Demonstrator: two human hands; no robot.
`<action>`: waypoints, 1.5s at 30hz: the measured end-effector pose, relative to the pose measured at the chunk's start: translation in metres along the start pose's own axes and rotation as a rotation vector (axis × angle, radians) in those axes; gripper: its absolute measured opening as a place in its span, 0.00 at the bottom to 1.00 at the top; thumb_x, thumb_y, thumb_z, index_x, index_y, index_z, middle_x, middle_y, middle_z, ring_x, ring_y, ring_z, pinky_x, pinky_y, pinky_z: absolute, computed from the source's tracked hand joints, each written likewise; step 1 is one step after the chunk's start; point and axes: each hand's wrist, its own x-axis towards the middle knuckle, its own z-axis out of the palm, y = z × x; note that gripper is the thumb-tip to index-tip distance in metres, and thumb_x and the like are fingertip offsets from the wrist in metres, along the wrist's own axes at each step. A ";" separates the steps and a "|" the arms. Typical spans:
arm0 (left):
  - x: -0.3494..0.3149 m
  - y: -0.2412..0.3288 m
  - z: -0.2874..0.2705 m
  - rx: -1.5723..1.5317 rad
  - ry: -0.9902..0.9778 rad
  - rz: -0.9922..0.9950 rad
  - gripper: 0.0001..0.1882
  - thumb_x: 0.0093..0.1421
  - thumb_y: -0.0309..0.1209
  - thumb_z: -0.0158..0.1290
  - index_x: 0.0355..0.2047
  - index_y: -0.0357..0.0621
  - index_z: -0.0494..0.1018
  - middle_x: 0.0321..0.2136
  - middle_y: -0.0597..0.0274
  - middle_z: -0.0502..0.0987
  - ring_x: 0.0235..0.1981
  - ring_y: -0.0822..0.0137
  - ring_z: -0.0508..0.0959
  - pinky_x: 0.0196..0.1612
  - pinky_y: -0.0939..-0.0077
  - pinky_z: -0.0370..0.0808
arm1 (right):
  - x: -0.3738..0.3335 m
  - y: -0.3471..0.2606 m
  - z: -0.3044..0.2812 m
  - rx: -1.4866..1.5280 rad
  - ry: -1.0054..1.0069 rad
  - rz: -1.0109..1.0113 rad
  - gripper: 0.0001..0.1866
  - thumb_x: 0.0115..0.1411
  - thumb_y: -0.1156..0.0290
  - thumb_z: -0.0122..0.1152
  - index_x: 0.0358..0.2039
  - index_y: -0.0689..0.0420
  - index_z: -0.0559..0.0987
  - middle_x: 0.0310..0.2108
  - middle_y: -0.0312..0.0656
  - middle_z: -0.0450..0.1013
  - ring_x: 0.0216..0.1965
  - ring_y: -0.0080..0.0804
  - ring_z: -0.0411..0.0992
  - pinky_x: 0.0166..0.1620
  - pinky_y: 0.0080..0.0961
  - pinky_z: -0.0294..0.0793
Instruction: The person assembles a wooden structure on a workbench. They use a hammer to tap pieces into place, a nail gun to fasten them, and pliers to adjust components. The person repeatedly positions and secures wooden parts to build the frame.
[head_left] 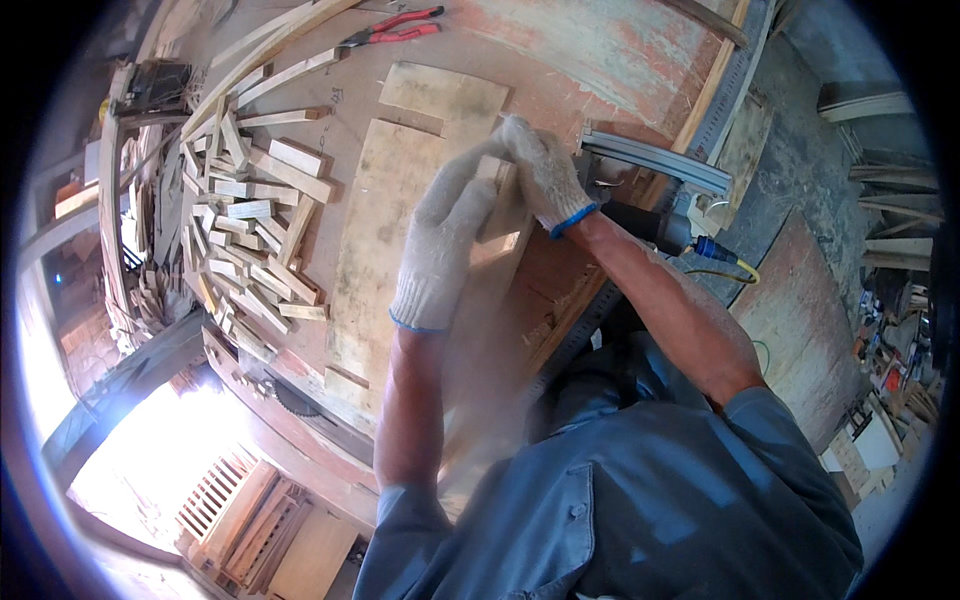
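My left hand, in a white knit glove with a blue cuff edge, is closed around the left side of a pale wooden block. My right hand, gloved the same way, curls over the block's far right side, its fingertips meeting those of the left. Most of the block lies hidden behind the gloves. Under and beside my left hand lie flat plywood boards on the worktable. A pale haze like dust blurs the space between my forearms.
Many short wood offcuts are heaped at the left. Red-handled pliers lie at the far edge. A metal rail and a dark power tool with a yellow cord sit right of my hands. A toothed saw blade shows at the near left.
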 end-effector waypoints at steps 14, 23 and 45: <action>0.000 0.002 0.003 -0.044 -0.015 -0.002 0.23 0.73 0.38 0.50 0.63 0.42 0.74 0.52 0.65 0.77 0.50 0.73 0.74 0.53 0.77 0.71 | 0.007 0.021 -0.005 0.070 -0.109 0.028 0.26 0.76 0.52 0.50 0.37 0.64 0.82 0.35 0.36 0.79 0.40 0.23 0.74 0.46 0.30 0.75; 0.004 0.020 0.021 0.535 0.064 0.062 0.21 0.68 0.36 0.57 0.59 0.41 0.71 0.43 0.50 0.83 0.44 0.62 0.83 0.49 0.63 0.78 | 0.010 0.017 0.000 -0.064 -0.049 0.031 0.30 0.72 0.48 0.46 0.33 0.63 0.83 0.30 0.57 0.81 0.33 0.54 0.80 0.41 0.50 0.74; 0.007 0.015 0.027 0.828 0.097 0.210 0.22 0.67 0.29 0.57 0.60 0.38 0.70 0.51 0.46 0.77 0.51 0.55 0.80 0.54 0.63 0.77 | -0.085 -0.054 -0.141 -1.186 -0.355 -0.159 0.30 0.52 0.67 0.73 0.55 0.59 0.76 0.53 0.45 0.74 0.52 0.47 0.73 0.54 0.45 0.72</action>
